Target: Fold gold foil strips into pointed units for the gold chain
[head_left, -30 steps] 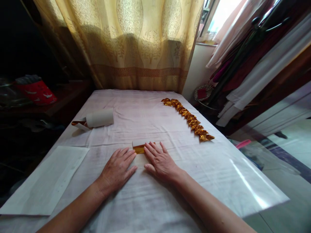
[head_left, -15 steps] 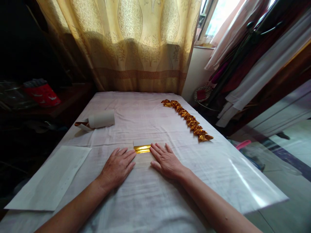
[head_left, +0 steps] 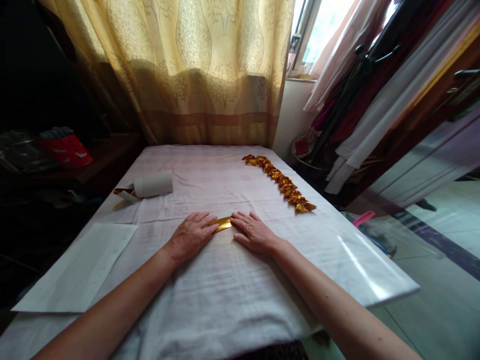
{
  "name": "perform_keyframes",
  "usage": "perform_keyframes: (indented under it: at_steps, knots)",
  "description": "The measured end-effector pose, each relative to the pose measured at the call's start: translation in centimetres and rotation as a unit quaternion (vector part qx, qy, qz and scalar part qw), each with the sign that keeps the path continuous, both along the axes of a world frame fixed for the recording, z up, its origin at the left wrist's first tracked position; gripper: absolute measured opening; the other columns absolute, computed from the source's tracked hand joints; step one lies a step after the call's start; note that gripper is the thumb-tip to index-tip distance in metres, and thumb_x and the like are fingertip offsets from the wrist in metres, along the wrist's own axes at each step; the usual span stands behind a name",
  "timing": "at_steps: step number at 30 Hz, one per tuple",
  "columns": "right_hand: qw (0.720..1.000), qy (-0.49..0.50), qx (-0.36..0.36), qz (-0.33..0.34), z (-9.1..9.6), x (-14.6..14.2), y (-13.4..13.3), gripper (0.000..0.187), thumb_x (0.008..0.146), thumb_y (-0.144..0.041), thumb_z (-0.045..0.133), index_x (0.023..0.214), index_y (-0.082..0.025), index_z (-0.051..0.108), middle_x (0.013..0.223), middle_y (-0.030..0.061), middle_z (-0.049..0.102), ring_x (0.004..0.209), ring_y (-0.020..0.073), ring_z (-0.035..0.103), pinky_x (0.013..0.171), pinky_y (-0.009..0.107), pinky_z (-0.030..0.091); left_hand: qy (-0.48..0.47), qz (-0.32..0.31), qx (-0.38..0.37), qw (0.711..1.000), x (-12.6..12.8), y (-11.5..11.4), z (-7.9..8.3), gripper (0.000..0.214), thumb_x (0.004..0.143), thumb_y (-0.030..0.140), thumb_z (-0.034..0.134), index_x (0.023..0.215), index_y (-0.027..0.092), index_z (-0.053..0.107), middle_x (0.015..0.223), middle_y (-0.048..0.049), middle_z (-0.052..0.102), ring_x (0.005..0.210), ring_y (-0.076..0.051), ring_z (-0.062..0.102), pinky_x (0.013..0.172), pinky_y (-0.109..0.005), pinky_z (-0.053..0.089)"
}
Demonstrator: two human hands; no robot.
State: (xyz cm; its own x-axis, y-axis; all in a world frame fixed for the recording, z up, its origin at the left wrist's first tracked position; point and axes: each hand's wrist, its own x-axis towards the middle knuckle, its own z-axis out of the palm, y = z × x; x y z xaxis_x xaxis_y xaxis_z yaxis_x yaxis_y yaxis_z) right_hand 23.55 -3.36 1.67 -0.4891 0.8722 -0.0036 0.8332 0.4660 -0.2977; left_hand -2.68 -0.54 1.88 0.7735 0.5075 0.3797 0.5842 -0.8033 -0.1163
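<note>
A person's two bare hands meet over a narrow gold strip (head_left: pixel 225 224) at the middle of a tabletop (head_left: pixel 210 190) spread with a pale, wrinkled cloth; both forearms reach in from the near edge. The left hand (head_left: pixel 191 235) lies palm down over the strip's left end, its thumb along the near side; whether it pinches the strip cannot be told. The right hand (head_left: pixel 257 234) rests with fingers extended and loosely together, fingertips touching the right end, not clamped around it; the two hands are a little apart, with shiny gold showing between them.

Far to the right, a row of crumpled-looking gold folded pieces (head_left: pixel 287 187) runs diagonally across the cloth; on the far left lies a roll of paper (head_left: pixel 154 185), whitish outside, with a loose end showing a coppery inner face; nearer on the left, a white sheet (head_left: pixel 75 270) lies flat, close to the left forearm.

Beyond the far edge hangs a patterned golden curtain (head_left: pixel 195 50); to the left, in shadow, stands a red container (head_left: pixel 69 150) holding greyish items; to the right are a bright window (head_left: pixel 313 35), hanging clothes (head_left: pixel 375 125) and a pale tiled floor (head_left: pixel 450 230).
</note>
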Motion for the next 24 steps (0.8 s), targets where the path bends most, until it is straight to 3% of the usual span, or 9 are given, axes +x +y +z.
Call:
perform_keyframes:
  at_steps: [5, 9, 13, 17, 19, 24]
  knots:
    - [0.999, 0.025, 0.033, -0.003, -0.3, -0.6, 1.3, 0.045, 0.095, -0.032, 0.058, 0.138, -0.021, 0.053, 0.151, 0.0114, 0.048, 0.145, 0.0268, 0.035, 0.118, 0.056, 0.021, 0.085, -0.045, -0.009, 0.995, 0.3, 1.6, 0.8, 0.016, 0.094, 0.027, 0.06, 0.108, 0.024, 0.066, 0.103, -0.0024, 0.074, 0.104, -0.023, 0.063, 0.104, -0.043, 0.037]
    - [0.995, 0.025, 0.089, -0.021, 0.2, -2.4, 1.7, 0.037, 0.091, -0.027, 0.064, 0.127, -0.021, 0.061, 0.144, 0.0123, 0.056, 0.141, 0.029, 0.041, 0.117, 0.057, 0.024, 0.059, -0.061, 0.012, 0.996, 0.4, 1.8, 0.7, 0.012, 0.095, 0.022, 0.055, 0.096, 0.021, 0.067, 0.088, -0.0031, 0.073, 0.086, -0.019, 0.064, 0.098, -0.038, 0.04]
    - [0.987, 0.044, 0.156, 0.005, -0.1, -4.5, 1.7, 0.022, 0.091, -0.021, 0.065, 0.113, -0.025, 0.07, 0.13, 0.0082, 0.066, 0.118, 0.0244, 0.06, 0.102, 0.042, 0.044, 0.0, -0.037, 0.025, 0.999, 0.8, 1.7, -0.2, 0.018, 0.098, 0.022, 0.05, 0.091, 0.02, 0.067, 0.083, -0.0022, 0.073, 0.079, -0.018, 0.064, 0.089, -0.036, 0.043]
    - [0.978, 0.08, 0.192, 0.016, -1.4, -5.3, 1.6, 0.011, 0.092, -0.023, 0.065, 0.098, -0.022, 0.075, 0.101, 0.0053, 0.075, 0.091, 0.0202, 0.065, 0.083, 0.032, 0.051, -0.03, -0.002, 0.018, 0.999, 1.2, 1.3, -0.9, 0.03, 0.101, 0.026, 0.044, 0.08, 0.019, 0.066, 0.075, -0.0029, 0.07, 0.074, -0.018, 0.063, 0.087, -0.038, 0.044]
    - [0.975, 0.101, 0.197, 0.01, -2.0, -5.2, 1.5, 0.01, 0.092, -0.022, 0.065, 0.091, -0.021, 0.075, 0.095, 0.0049, 0.075, 0.085, 0.0186, 0.065, 0.077, 0.029, 0.051, -0.047, 0.008, 0.004, 0.999, 1.2, 0.9, -1.0, 0.032, 0.101, 0.028, 0.044, 0.08, 0.019, 0.066, 0.076, -0.0034, 0.07, 0.074, -0.018, 0.062, 0.085, -0.037, 0.044]
    - [0.966, 0.164, 0.2, -0.002, -2.2, -4.9, 0.9, 0.013, 0.093, -0.023, 0.063, 0.092, -0.023, 0.076, 0.094, 0.0041, 0.075, 0.084, 0.017, 0.064, 0.078, 0.028, 0.05, -0.112, 0.006, -0.074, 0.991, 0.2, 0.0, -1.1, 0.024, 0.096, 0.041, 0.055, 0.101, 0.023, 0.07, 0.095, -0.0032, 0.073, 0.089, -0.02, 0.064, 0.084, -0.036, 0.045]
